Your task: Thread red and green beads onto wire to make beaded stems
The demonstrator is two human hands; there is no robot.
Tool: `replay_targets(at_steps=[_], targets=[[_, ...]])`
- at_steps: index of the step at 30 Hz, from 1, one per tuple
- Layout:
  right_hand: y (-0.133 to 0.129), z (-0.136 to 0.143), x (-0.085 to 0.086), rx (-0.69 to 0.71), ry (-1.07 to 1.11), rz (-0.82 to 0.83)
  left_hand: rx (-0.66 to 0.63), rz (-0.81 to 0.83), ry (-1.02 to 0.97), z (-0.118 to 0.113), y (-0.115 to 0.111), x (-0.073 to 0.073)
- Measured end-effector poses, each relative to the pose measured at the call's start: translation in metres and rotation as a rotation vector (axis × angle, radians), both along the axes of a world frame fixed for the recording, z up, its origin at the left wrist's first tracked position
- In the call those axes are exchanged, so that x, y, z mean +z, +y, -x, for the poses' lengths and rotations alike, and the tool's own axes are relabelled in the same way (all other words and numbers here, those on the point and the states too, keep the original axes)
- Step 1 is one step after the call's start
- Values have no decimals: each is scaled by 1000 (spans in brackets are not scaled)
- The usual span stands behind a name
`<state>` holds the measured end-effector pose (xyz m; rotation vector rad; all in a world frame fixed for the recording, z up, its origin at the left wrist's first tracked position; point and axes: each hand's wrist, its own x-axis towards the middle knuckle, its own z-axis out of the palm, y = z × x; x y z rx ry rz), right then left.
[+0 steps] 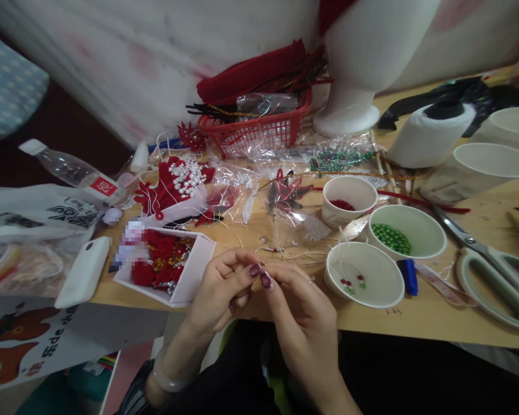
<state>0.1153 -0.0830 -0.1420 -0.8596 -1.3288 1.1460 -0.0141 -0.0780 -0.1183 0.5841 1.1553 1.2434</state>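
My left hand point(222, 291) and my right hand point(307, 305) meet at the table's front edge, thumb tips almost touching. Both are closed in a pinch. Whatever lies between the fingertips is too small or hidden to make out. Just beyond them, white thread point(300, 255) with a few tiny beads lies on the wood. Right of my right hand stands a paper cup point(334, 282) with several red and green beads on thread inside. Behind it are a cup of green beads point(389, 238) and one of dark red beads point(341, 204).
Left of my hands is a white box point(199, 271) of red and gold ornaments. Large scissors point(493, 271) lie at the right. Behind stand a red basket point(255, 129), a thread cone point(430, 135) and a white stand point(350, 109). A plastic bottle point(75, 170) leans at the left.
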Motion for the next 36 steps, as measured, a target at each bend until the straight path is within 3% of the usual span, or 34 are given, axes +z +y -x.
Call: replay_targets(at_steps=[11, 22, 29, 36], targets=[[1, 0, 2, -2, -30, -39, -41, -56, 210, 11, -4, -4], [0, 1, -3, 77, 78, 92, 98, -529, 819, 12, -9, -3], [1, 3, -1, 63, 135, 141, 136, -693, 1128, 11, -15, -3], [4, 3, 4, 144, 371, 332, 161, -844, 1198, 14, -14, -6]])
